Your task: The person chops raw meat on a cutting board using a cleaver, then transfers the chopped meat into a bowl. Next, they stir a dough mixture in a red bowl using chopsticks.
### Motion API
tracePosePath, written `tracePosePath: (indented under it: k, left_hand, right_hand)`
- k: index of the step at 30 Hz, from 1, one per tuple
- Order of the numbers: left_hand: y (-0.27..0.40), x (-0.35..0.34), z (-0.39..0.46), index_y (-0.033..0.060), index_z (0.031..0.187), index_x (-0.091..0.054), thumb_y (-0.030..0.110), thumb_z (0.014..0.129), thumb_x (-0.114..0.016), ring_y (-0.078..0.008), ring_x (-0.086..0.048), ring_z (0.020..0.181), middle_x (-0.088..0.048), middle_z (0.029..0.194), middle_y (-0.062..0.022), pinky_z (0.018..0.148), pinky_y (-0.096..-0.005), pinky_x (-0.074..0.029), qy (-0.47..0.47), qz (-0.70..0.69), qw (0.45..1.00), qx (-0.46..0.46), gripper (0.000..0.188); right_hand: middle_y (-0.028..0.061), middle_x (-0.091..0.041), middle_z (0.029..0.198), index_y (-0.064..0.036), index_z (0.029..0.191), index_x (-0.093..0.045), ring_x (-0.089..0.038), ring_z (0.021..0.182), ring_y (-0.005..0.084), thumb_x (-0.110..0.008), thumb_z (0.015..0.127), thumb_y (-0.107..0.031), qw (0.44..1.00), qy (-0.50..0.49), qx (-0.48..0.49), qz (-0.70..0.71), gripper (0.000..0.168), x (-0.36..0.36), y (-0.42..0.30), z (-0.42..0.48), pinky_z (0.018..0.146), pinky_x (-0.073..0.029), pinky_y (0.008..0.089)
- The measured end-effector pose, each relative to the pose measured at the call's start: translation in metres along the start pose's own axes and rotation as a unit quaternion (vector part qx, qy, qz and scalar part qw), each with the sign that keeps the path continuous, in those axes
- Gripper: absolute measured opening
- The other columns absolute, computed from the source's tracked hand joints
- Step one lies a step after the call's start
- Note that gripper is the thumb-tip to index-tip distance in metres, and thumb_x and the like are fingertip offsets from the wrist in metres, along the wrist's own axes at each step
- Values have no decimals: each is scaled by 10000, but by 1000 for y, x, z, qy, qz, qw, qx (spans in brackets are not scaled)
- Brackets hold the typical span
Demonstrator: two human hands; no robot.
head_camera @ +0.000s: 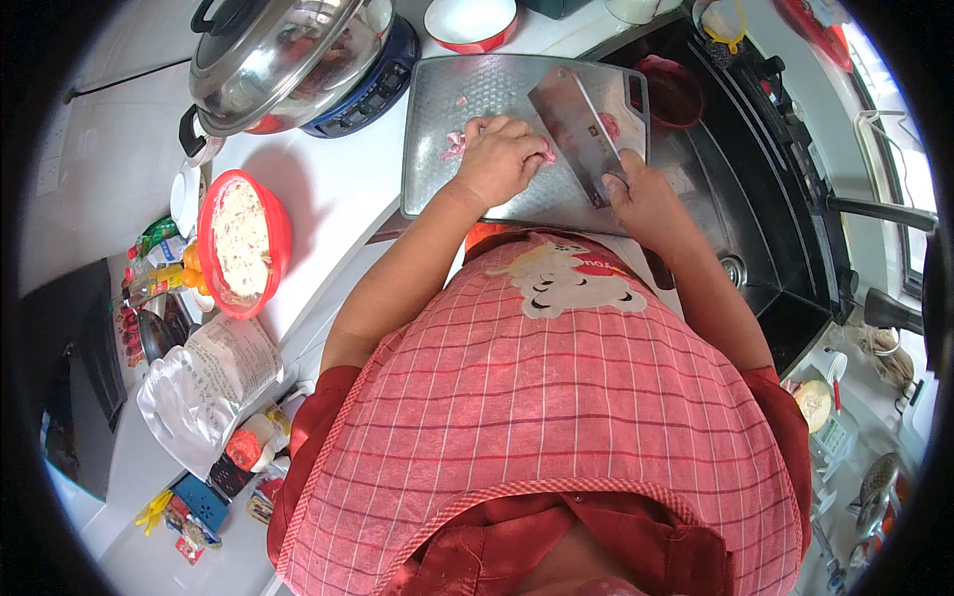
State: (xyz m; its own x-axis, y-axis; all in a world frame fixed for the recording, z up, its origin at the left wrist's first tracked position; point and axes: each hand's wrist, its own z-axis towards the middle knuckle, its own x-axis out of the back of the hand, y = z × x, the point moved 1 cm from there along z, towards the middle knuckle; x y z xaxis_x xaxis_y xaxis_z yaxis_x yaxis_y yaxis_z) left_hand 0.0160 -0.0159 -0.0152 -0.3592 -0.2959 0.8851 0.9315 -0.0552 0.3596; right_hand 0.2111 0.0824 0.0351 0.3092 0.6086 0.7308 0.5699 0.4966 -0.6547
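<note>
A Chinese cleaver [577, 138] is gripped by its handle in my right hand [647, 201], its broad blade tilted over the right part of a metal cutting board [440, 186]. My left hand [503, 158] presses down on pieces of raw meat near the middle of the board, fingers curled. Some pink meat [549, 151] shows at its fingertips, just left of the blade, and more meat scraps [452, 147] lie to its left. Another meat piece [610, 125] sits on the board beyond the blade. What lies under my left palm is hidden.
A red basin [279, 238] of pale, crumbly food stands on the left counter. Behind it is a lidded steel pot [279, 71] on a blue electric base [373, 97]. A red-and-white bowl [473, 26] stands beyond the board. The black sink [734, 171] lies to the right.
</note>
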Motion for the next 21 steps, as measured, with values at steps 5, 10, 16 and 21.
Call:
tracePosePath:
  k: [5,10,16,21]
  left_hand:
    - [10,12,3,186,784,-665,151,706,-657,-183,-513,898,-555,849,29,811,-404,-303,7,3,1000,4,86]
    - [-5,-1,-7,182,782,-664,150,708,-656,-181,-513,894,-558,857,29,814,-411,-313,29,36,999,-15,81]
    - [-4,-6,-8,151,802,-656,155,717,-651,-173,-516,893,-570,833,27,822,-400,-320,57,42,997,-39,85]
    - [-4,-11,-6,140,809,-647,156,720,-648,-179,-519,898,-581,842,21,824,-391,-324,40,56,997,-28,91]
  right_hand:
    - [297,-571,781,6,944,-454,-557,777,459,-507,841,-170,998,-37,18,-39,211,2,-1,-5,697,-434,494]
    - [289,-577,817,0,934,-452,-560,788,452,-497,845,-163,997,-19,-35,-67,192,1,6,-2,699,-436,497]
    - [274,-586,838,4,933,-452,-569,788,444,-482,851,-168,997,-35,-20,-72,192,10,-12,-7,697,-448,488]
    - [278,-584,847,4,943,-445,-574,781,440,-478,849,-156,994,-42,12,-99,189,0,-15,-9,697,-450,491]
